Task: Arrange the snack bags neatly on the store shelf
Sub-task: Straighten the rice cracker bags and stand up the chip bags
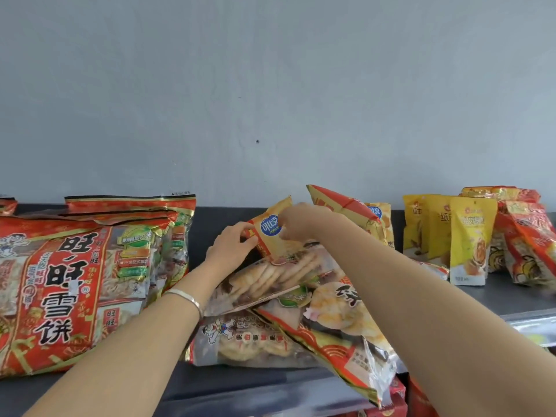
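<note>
An orange chip bag with a round blue logo (272, 233) stands tilted at the back of a dark shelf (207, 224). My left hand (231, 245) grips its lower left edge. My right hand (298, 221) pinches its upper right side. Under the bag lies a loose pile of rice cracker bags (301, 305), some overhanging the shelf's front edge. A second orange-red chip bag (346, 209) leans just behind my right hand.
Large red rice cracker bags (75, 281) stand in a row at the left. Yellow pouches (469, 236) stand upright at the right, with red bags (529, 245) leaning beyond them. A grey wall rises behind the shelf. Red packages (394, 398) show on a lower level.
</note>
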Available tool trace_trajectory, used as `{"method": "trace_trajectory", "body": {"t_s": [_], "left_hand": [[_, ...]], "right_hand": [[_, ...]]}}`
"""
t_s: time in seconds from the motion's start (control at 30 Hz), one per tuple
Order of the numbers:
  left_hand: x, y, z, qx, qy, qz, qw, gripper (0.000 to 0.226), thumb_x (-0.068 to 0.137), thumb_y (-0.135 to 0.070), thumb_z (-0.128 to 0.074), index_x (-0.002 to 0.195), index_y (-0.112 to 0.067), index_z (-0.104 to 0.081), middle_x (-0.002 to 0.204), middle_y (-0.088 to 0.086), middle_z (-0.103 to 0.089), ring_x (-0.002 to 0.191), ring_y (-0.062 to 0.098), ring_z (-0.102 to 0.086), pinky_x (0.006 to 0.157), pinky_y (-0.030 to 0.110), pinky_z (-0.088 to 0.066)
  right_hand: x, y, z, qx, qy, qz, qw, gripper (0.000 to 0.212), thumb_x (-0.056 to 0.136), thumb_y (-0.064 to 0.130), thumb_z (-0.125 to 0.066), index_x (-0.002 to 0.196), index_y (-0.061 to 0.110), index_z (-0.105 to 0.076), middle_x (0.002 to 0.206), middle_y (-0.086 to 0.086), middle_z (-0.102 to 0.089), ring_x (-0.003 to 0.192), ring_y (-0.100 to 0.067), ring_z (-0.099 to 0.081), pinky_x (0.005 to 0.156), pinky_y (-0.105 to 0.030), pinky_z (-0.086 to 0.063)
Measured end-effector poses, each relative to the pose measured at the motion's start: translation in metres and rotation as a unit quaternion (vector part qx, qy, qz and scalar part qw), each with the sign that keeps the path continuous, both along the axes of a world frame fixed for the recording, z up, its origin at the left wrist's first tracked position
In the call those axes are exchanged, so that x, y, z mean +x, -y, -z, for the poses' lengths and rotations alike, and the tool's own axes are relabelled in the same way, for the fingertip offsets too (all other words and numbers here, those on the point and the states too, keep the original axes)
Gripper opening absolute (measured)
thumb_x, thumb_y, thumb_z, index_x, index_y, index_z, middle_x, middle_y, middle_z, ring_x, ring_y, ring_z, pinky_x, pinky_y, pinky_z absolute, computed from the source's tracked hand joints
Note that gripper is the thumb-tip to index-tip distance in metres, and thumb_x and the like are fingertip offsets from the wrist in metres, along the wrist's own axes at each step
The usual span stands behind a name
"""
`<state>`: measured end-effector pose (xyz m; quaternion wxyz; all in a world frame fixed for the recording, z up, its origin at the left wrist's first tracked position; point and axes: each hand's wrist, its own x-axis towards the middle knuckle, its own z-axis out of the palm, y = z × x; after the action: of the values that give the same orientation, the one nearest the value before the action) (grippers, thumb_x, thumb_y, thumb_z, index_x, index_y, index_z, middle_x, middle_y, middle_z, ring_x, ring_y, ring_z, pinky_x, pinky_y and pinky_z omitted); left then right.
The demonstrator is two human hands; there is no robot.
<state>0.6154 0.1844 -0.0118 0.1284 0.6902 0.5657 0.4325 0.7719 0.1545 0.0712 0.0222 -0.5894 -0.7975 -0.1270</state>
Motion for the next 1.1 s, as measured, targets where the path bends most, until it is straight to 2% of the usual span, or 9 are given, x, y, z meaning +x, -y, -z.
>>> {"method": "trace_trajectory", "body": {"t_s": [0.1,0.23,0.43,0.63,0.73,0.8,0.93,1.03,1.1], "left_hand": [[-0.008,-0.025,-0.005,-0.013,0.051,0.001,0.999,0.041,0.094,-0.026,-0.053,0.134,-0.021,-0.045,0.130,0.007,-0.047,0.121,0.024,-0.048,0.096,0.035,-0.038],[-0.012,-0.058,-0.009,-0.025,0.062,0.000,0.998,0.050,0.093,-0.025,-0.055,0.139,-0.022,-0.038,0.142,0.011,-0.037,0.128,0.027,-0.042,0.101,0.038,-0.037],[-0.012,-0.093,-0.007,-0.058,0.053,0.012,0.997,0.051,0.093,-0.023,-0.054,0.140,-0.022,-0.036,0.136,0.010,-0.043,0.118,0.024,-0.049,0.085,0.031,-0.041],[-0.012,-0.100,0.006,-0.096,0.087,0.055,0.990,0.042,0.094,-0.026,-0.053,0.133,-0.014,-0.043,0.123,0.006,-0.054,0.103,0.016,-0.053,0.084,0.032,-0.050],[-0.014,-0.097,0.013,-0.119,0.155,0.080,0.977,0.040,0.093,-0.023,-0.056,0.130,-0.014,-0.045,0.115,0.007,-0.058,0.095,0.019,-0.062,0.071,0.028,-0.056],[-0.015,-0.095,0.013,-0.118,0.201,0.085,0.969,0.039,0.092,-0.018,-0.058,0.128,-0.013,-0.047,0.117,0.009,-0.057,0.099,0.020,-0.061,0.077,0.031,-0.056],[-0.014,-0.084,-0.003,-0.035,0.361,0.081,0.928,0.040,0.088,-0.007,-0.061,0.125,-0.015,-0.047,0.122,0.010,-0.056,0.108,0.022,-0.057,0.091,0.043,-0.052],[-0.005,-0.068,-0.022,0.017,0.467,0.077,0.881,0.072,0.086,-0.010,-0.066,0.142,-0.029,-0.024,0.121,0.007,-0.052,0.113,0.025,-0.055,0.096,0.050,-0.047],[0.006,-0.054,-0.032,0.027,0.458,0.061,0.887,0.087,0.084,-0.021,-0.069,0.147,-0.035,-0.010,0.129,0.005,-0.048,0.118,0.023,-0.050,0.100,0.051,-0.042]], "right_hand": [[-0.013,-0.036,-0.006,0.022,0.010,-0.002,1.000,0.037,0.095,0.021,-0.052,0.131,0.014,-0.052,0.127,-0.008,-0.058,0.112,-0.027,-0.056,0.087,-0.037,-0.051],[-0.027,-0.074,-0.007,0.054,0.044,0.004,0.998,0.038,0.094,0.015,-0.052,0.133,0.015,-0.050,0.132,-0.008,-0.050,0.121,-0.030,-0.048,0.093,-0.043,-0.048],[-0.039,-0.107,0.001,0.067,0.103,0.033,0.992,0.041,0.094,0.013,-0.052,0.135,0.018,-0.048,0.133,-0.009,-0.050,0.128,-0.031,-0.041,0.100,-0.049,-0.037],[-0.041,-0.118,0.000,0.116,0.130,0.065,0.983,0.032,0.093,0.012,-0.055,0.124,0.016,-0.056,0.128,-0.010,-0.050,0.125,-0.032,-0.040,0.098,-0.049,-0.035],[-0.043,-0.115,-0.001,0.133,0.103,0.053,0.984,0.019,0.091,0.008,-0.057,0.109,0.013,-0.062,0.099,-0.006,-0.056,0.098,-0.026,-0.053,0.081,-0.038,-0.045],[-0.044,-0.112,-0.003,0.149,0.090,0.047,0.984,0.011,0.090,0.005,-0.056,0.096,0.013,-0.060,0.093,-0.005,-0.055,0.085,-0.024,-0.051,0.072,-0.032,-0.044],[-0.038,-0.107,-0.010,0.209,-0.006,0.028,0.977,0.018,0.088,-0.001,-0.052,0.098,0.011,-0.060,0.108,-0.006,-0.056,0.102,-0.027,-0.051,0.071,-0.034,-0.043],[-0.027,-0.097,-0.021,0.237,-0.136,-0.007,0.962,0.029,0.091,-0.003,-0.049,0.111,0.011,-0.064,0.113,-0.009,-0.056,0.105,-0.030,-0.053,0.076,-0.037,-0.051],[-0.019,-0.085,-0.032,0.259,-0.226,-0.031,0.939,0.027,0.092,-0.001,-0.049,0.111,0.010,-0.064,0.112,-0.010,-0.056,0.103,-0.030,-0.054,0.079,-0.040,-0.053]]}}
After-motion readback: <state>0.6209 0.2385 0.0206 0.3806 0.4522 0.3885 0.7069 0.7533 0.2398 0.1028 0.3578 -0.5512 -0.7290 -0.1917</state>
